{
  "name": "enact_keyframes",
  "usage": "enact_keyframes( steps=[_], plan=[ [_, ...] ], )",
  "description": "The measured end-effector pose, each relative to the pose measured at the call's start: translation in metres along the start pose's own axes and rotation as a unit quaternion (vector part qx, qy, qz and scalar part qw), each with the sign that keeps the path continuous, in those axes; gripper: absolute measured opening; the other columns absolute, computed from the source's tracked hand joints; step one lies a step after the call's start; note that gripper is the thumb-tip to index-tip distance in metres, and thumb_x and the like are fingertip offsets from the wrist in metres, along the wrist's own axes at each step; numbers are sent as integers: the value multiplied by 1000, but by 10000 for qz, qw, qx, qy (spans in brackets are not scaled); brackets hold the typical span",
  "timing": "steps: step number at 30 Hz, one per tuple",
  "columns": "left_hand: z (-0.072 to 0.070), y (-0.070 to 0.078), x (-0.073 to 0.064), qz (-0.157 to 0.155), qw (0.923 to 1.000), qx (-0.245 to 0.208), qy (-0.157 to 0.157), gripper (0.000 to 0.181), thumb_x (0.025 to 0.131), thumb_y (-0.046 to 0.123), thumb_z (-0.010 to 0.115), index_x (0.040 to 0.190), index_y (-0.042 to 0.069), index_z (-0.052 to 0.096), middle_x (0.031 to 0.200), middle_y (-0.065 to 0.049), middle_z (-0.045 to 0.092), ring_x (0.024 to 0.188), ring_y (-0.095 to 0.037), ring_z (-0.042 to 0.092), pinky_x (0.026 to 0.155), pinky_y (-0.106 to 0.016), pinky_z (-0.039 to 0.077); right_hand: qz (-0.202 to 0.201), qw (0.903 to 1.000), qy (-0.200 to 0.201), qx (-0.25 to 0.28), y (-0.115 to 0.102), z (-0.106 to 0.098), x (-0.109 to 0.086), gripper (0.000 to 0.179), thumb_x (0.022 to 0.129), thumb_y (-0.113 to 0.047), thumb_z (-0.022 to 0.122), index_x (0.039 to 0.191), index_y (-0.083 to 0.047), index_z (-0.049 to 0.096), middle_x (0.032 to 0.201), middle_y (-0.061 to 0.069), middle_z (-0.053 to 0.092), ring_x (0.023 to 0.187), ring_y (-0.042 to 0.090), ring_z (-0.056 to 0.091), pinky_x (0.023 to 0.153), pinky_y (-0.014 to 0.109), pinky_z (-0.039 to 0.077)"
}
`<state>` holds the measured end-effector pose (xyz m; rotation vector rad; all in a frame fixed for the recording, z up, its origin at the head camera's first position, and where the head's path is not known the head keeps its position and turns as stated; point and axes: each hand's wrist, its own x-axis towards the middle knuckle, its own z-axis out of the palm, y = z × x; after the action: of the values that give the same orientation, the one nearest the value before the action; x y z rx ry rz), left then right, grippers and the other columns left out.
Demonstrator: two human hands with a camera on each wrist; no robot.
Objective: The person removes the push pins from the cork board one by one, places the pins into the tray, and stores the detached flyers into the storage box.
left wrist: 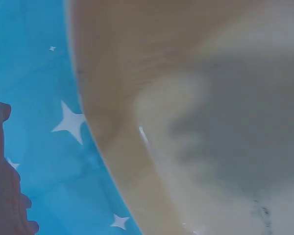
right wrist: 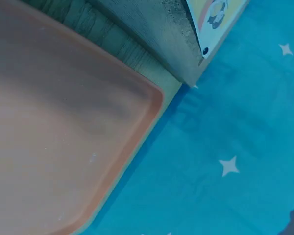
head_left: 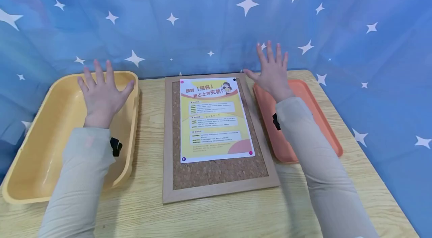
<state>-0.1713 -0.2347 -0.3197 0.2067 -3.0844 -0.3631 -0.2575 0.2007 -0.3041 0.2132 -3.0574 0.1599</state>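
My left hand (head_left: 104,97) is held up with straight, spread fingers over the yellow plastic bin (head_left: 50,140), touching nothing I can make out. The right hand (head_left: 274,74), also spread and holding nothing, hovers above the far end of the orange tray (head_left: 315,112). Between them lies a wood-framed cork board (head_left: 219,175) bearing a printed yellow and white poster (head_left: 216,121). Pushpins sit at the poster's corners: a black pushpin (head_left: 234,79) top right, a dark blue pushpin (head_left: 183,159) bottom left, pink ones at the other two.
Bin, board and tray stand on a light wooden table (head_left: 145,208). A blue curtain (head_left: 209,20) with white stars hangs behind and to the right. Small black wrist pieces show beside each sleeve. Hand shadows fall inside the bin and tray in the wrist views.
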Motion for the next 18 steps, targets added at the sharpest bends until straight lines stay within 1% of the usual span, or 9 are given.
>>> enact_keyframes(
  steps=[3, 5, 8, 10, 12, 13, 14, 16, 18],
  plan=[
    [-5, 6, 1, 54, 9996, -267, 19, 90, 92, 69, 20, 151, 12, -18, 155, -21, -25, 140, -52, -21, 112, -68, -9, -51, 9991, 138, 389, 1, 0, 0, 86, 93, -63, 39, 154, -26, -8, 161, 7, -14, 148, 33, -17, 119, 56, -9],
    [-10, 12, 1, 108, 9985, -543, 41, 91, 91, 69, 20, 151, 12, -18, 155, -19, -26, 141, -50, -22, 112, -68, -9, -100, 9964, 250, 806, 1, 0, 1, 83, 94, -59, 40, 154, -24, -5, 162, 8, -9, 149, 32, -12, 120, 56, -5],
    [-17, 21, 0, 214, 9941, -1063, 14, 90, 93, 66, 23, 151, 11, -18, 156, -19, -26, 141, -49, -23, 112, -67, -9, -158, 9875, 370, 1525, 1, 2, 2, 78, 96, -50, 44, 155, -21, 2, 163, 8, 1, 150, 30, -4, 121, 54, 2],
    [-23, 29, -2, 301, 9883, -1494, -62, 87, 95, 61, 27, 151, 10, -16, 156, -20, -23, 141, -49, -21, 113, -66, -7, -168, 9786, 385, 2015, 0, 4, 4, 73, 97, -43, 46, 155, -20, 8, 163, 7, 9, 150, 29, 4, 121, 52, 9],
    [-29, 38, -5, 324, 9781, -2050, -184, 83, 97, 54, 30, 152, 9, -14, 158, -19, -20, 144, -46, -17, 115, -65, -3, -102, 9696, 293, 2426, -1, 7, 5, 70, 98, -39, 47, 155, -20, 11, 162, 5, 13, 150, 27, 10, 121, 50, 14],
    [-31, 43, -7, 312, 9715, -2338, -249, 81, 98, 51, 31, 152, 9, -12, 159, -19, -17, 145, -45, -13, 116, -64, 0, -77, 9654, 261, 2593, -2, 9, 6, 68, 98, -37, 48, 154, -19, 14, 161, 5, 17, 149, 26, 14, 121, 49, 18],
    [-33, 49, -9, 279, 9641, -2621, -334, 79, 98, 49, 32, 153, 10, -10, 160, -18, -14, 146, -44, -8, 116, -63, 4, -49, 9608, 221, 2762, -2, 11, 7, 66, 98, -35, 48, 154, -18, 17, 161, 5, 20, 148, 26, 18, 120, 48, 20],
    [-36, 59, -13, 235, 9461, -3193, -493, 76, 99, 44, 34, 154, 11, -6, 161, -15, -7, 148, -41, 2, 116, -62, 13, 41, 9524, 129, 3045, -2, 15, 9, 62, 99, -31, 48, 153, -15, 22, 159, 7, 26, 146, 26, 24, 119, 46, 25],
    [-35, 69, -16, 196, 9307, -3590, -672, 72, 100, 41, 36, 155, 12, -1, 162, -15, 2, 147, -39, 11, 115, -60, 20, 215, 9424, -54, 3337, -3, 20, 11, 58, 99, -27, 48, 151, -13, 27, 155, 9, 32, 143, 27, 31, 116, 44, 30]
  ],
)
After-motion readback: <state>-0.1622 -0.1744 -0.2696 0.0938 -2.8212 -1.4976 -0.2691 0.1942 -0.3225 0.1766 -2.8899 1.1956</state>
